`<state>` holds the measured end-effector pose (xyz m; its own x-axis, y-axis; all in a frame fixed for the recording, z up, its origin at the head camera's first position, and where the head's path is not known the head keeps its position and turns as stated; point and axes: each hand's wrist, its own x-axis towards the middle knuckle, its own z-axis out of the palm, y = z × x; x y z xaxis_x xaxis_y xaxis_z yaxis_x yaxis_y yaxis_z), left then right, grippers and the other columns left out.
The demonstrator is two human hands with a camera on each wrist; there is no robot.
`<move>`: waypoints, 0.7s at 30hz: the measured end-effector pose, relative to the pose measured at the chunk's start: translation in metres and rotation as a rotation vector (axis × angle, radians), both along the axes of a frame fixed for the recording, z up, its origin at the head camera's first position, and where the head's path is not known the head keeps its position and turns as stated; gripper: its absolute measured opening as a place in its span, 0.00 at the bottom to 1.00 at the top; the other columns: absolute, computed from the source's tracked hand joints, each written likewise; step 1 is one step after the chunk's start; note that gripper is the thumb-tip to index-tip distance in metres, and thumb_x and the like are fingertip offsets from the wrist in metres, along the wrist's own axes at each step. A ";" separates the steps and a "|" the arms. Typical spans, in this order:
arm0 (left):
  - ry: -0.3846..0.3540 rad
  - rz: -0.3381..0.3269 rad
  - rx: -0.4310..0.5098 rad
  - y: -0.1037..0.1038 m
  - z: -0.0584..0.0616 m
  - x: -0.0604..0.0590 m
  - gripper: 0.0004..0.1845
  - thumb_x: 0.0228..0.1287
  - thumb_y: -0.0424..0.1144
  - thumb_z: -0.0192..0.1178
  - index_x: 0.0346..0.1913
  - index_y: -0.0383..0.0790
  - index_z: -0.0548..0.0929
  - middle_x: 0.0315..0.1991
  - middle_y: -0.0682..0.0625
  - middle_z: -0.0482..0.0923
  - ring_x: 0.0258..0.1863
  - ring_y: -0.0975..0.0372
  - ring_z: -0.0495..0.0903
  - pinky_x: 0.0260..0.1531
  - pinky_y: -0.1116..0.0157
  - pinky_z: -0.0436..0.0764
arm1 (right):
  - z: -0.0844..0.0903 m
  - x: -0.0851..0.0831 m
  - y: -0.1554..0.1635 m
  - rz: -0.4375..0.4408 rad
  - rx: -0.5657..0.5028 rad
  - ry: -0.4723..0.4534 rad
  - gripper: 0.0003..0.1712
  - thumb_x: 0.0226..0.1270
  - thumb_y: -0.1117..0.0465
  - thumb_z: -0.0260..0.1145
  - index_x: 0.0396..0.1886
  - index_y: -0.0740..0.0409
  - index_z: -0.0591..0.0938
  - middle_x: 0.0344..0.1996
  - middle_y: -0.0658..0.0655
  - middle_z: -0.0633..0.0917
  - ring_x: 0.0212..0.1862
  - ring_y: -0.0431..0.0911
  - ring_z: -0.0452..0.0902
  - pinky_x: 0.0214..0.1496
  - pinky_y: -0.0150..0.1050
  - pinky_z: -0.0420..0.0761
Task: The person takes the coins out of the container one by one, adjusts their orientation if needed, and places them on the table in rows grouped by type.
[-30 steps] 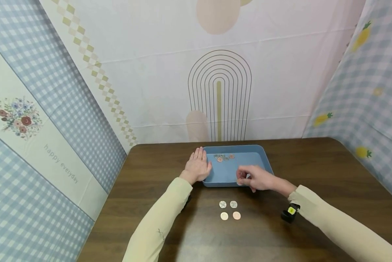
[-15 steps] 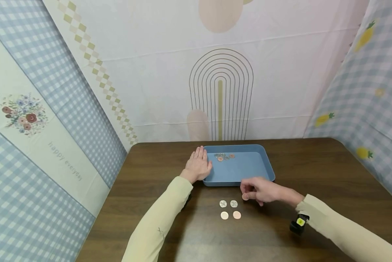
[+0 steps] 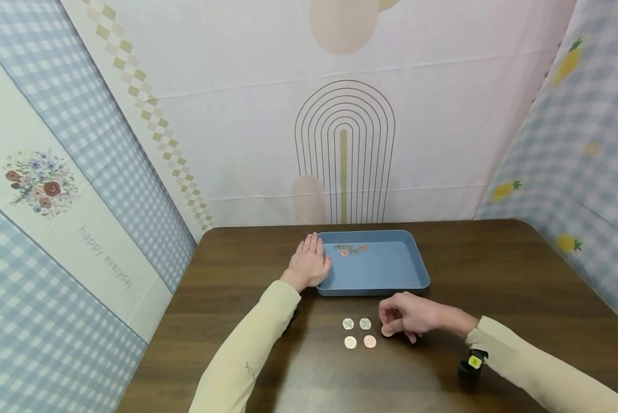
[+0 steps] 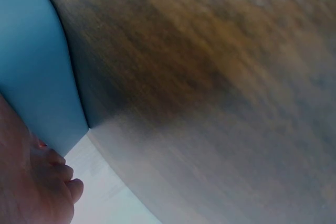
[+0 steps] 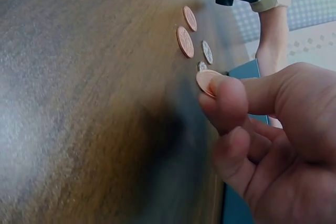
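My right hand (image 3: 408, 315) pinches a copper coin (image 5: 206, 81) between thumb and fingertip, low over the table just right of the laid-out coins. Two silver coins, one of them the left silver coin (image 3: 348, 324), lie in a row. Below them are a pale coppery coin (image 3: 350, 342) and a copper coin (image 3: 370, 342), so the group forms a square. My left hand (image 3: 308, 265) rests with straight fingers along the left side of the blue tray (image 3: 381, 292). Several silver and copper coins (image 3: 344, 252) sit inside the tray at its back left.
The brown wooden table (image 3: 237, 269) ends at a white patterned cloth (image 3: 247, 143) behind the tray. Blue checked cloths hang at both sides. A black wrist strap (image 3: 470, 367) is on the right sleeve.
My right hand has moved from over the tray's front edge toward me, bringing the copper coin down beside the laid-out coins. The left hand stays at the tray.
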<state>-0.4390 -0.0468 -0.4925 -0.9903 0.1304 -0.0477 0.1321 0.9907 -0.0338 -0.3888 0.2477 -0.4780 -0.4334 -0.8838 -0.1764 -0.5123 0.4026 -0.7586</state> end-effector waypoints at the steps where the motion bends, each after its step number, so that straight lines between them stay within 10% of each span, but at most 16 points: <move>1: -0.002 0.000 0.002 0.000 0.000 0.000 0.36 0.77 0.54 0.28 0.77 0.32 0.49 0.80 0.38 0.41 0.80 0.50 0.42 0.78 0.55 0.49 | 0.000 0.001 0.000 0.004 0.005 -0.009 0.09 0.64 0.56 0.70 0.29 0.53 0.79 0.18 0.61 0.82 0.10 0.38 0.73 0.11 0.32 0.74; 21: 0.018 -0.017 -0.004 -0.001 0.003 0.003 0.36 0.77 0.53 0.30 0.77 0.32 0.50 0.79 0.37 0.45 0.80 0.49 0.44 0.77 0.55 0.51 | -0.003 0.002 -0.009 0.058 0.103 0.217 0.10 0.55 0.64 0.73 0.22 0.51 0.79 0.17 0.39 0.72 0.20 0.29 0.67 0.24 0.25 0.69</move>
<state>-0.4357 -0.0477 -0.4894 -0.9886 0.1472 -0.0303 0.1484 0.9881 -0.0404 -0.3868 0.2385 -0.4814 -0.4202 -0.8904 -0.1749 -0.6833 0.4373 -0.5847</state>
